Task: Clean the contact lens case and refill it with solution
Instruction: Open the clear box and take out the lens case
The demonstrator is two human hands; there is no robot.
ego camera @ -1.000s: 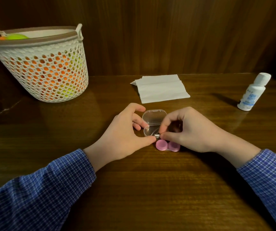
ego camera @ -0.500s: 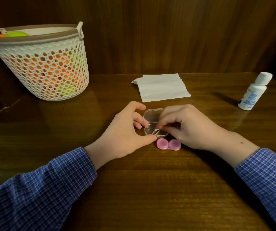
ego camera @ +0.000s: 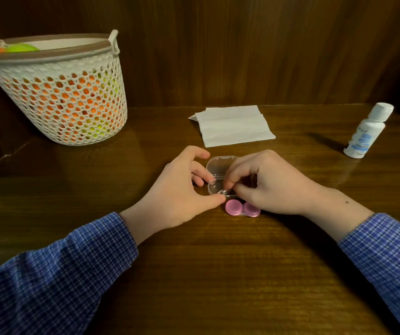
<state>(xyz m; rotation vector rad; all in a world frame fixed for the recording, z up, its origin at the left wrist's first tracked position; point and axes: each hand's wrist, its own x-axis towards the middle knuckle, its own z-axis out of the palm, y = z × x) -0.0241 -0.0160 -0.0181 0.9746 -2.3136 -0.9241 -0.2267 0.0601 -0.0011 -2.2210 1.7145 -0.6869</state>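
Head view: at centre, left hand [ego camera: 179, 187] curled round small clear hinged plastic box [ego camera: 218, 176], lid open. Right hand [ego camera: 270, 183] pinching tiny pale item over it. Pink twin-cap lens case [ego camera: 241, 207] on table at 6 o'clock of box. White solution bottle [ego camera: 366, 131] at 2 o'clock.

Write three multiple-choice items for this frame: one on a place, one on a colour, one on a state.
1. Where is the solution bottle?
A. far right of the table
B. inside the basket
C. on the tissue

2. What colour are the lens case caps?
A. green
B. pink
C. black

3. The clear plastic box is:
A. shut
B. open
C. upside down

Key: 1 A, it stands upright at the table's right edge. 2 B, both round caps are pink. 3 B, its lid lies folded back.
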